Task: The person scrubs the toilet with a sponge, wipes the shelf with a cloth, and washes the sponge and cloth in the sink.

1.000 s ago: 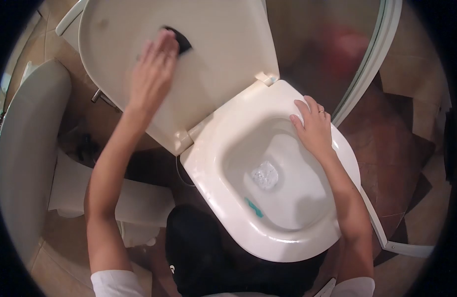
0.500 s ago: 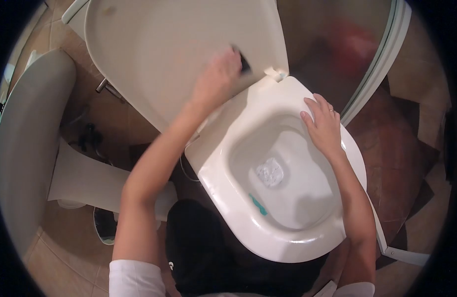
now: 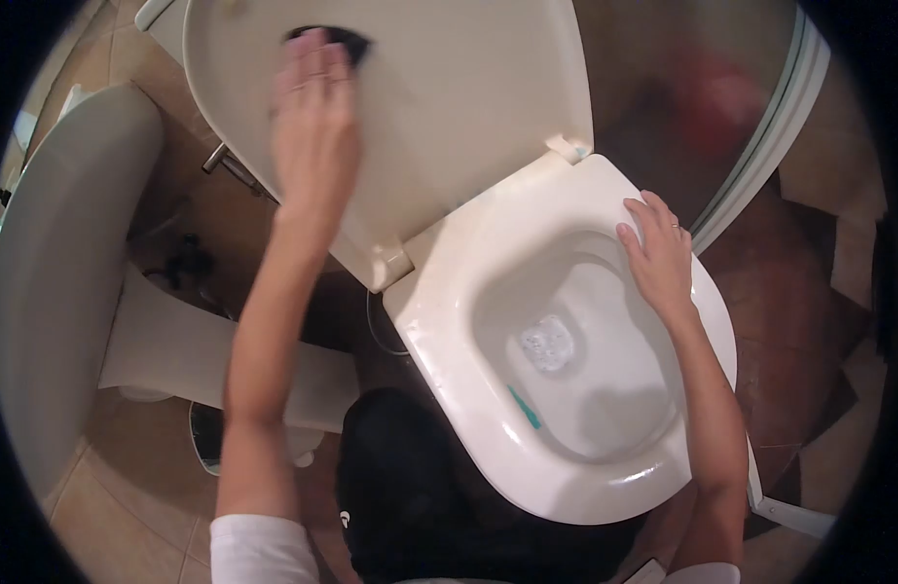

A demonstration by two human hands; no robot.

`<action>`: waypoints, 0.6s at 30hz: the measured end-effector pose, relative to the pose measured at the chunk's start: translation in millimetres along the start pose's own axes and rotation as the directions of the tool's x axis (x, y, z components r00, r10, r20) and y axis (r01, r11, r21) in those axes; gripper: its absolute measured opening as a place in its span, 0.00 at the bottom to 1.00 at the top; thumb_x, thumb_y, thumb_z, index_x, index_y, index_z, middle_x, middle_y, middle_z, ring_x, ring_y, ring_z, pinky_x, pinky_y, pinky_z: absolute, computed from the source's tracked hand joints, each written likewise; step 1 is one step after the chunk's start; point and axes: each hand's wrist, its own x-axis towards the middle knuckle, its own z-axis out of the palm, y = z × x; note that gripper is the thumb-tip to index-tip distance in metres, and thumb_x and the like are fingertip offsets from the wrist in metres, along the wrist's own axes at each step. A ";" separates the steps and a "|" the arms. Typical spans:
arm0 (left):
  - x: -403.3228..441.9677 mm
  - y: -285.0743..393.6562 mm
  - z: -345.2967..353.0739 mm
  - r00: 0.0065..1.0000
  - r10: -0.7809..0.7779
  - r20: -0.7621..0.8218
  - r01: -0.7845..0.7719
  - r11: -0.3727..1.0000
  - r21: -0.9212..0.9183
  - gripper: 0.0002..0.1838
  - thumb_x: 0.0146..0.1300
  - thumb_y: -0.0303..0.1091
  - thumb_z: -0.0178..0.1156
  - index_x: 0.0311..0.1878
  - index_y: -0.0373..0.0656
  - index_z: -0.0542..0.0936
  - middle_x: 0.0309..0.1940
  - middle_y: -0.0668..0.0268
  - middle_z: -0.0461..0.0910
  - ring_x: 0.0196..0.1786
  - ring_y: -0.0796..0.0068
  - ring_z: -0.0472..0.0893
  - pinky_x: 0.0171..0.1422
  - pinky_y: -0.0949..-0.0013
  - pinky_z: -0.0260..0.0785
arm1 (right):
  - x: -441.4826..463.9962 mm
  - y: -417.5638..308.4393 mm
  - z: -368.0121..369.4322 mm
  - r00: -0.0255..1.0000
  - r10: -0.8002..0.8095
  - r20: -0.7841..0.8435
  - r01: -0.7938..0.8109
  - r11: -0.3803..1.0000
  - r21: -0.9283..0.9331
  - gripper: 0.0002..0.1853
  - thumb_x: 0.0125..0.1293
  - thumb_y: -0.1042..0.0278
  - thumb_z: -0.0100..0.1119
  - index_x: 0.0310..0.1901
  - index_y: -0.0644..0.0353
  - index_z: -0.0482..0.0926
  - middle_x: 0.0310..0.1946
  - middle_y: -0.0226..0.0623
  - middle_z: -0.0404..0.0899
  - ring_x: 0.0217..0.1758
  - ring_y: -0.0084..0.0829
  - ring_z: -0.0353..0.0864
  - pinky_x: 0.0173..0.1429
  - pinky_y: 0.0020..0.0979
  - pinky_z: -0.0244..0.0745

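The raised toilet lid [image 3: 468, 88] leans back behind the white toilet bowl [image 3: 527, 487]. Against the lid's inner face my left hand [image 3: 317, 117] presses a black cloth [image 3: 344, 41], its fingers stretched over it and slightly blurred. My right hand [image 3: 660, 255] rests on the bowl's right rim, fingers spread, holding nothing. Inside the bowl, a green strip [image 3: 524, 407] clings to the left wall, and foamy water [image 3: 547, 344] lies at the bottom.
At the left stands a white basin [image 3: 69, 234] or similar fixture, its kind unclear. A glass shower door with a white frame [image 3: 760, 127] is at the right, with a blurred red shape [image 3: 716, 102] behind it. Brown tiles [image 3: 128, 477] cover the floor.
My left hand swept with the black cloth down and right across the lid, then back to its upper left. My right hand stays on the rim. The view has shifted slightly.
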 end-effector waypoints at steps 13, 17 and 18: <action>-24.7 -27.7 -37.2 0.976 0.084 0.203 -0.110 0.987 0.120 0.26 0.60 0.29 0.53 0.62 0.29 0.69 0.68 0.49 0.63 0.71 0.56 0.64 0.72 0.53 0.57 | -3.4 -2.4 -6.5 1.000 0.000 0.015 0.000 1.000 -0.001 0.20 0.70 0.55 0.50 0.58 0.56 0.74 0.65 0.41 0.66 0.67 0.41 0.65 0.66 0.43 0.57; 10.1 -35.7 -15.5 1.000 -0.024 0.002 0.024 1.000 0.009 0.24 0.63 0.29 0.52 0.62 0.30 0.70 0.68 0.49 0.65 0.71 0.55 0.64 0.73 0.53 0.56 | -3.5 -1.1 -7.8 1.000 -0.016 0.005 0.017 1.000 -0.008 0.20 0.69 0.56 0.50 0.58 0.57 0.74 0.65 0.42 0.66 0.67 0.42 0.65 0.66 0.44 0.57; 4.9 -21.8 -19.8 0.997 -0.006 0.081 0.010 0.999 -0.052 0.24 0.63 0.30 0.52 0.62 0.32 0.70 0.68 0.51 0.64 0.73 0.58 0.61 0.75 0.55 0.53 | -3.6 0.2 -8.3 1.000 -0.025 0.009 0.025 1.000 -0.006 0.21 0.69 0.56 0.51 0.58 0.57 0.74 0.65 0.43 0.66 0.67 0.42 0.64 0.66 0.44 0.57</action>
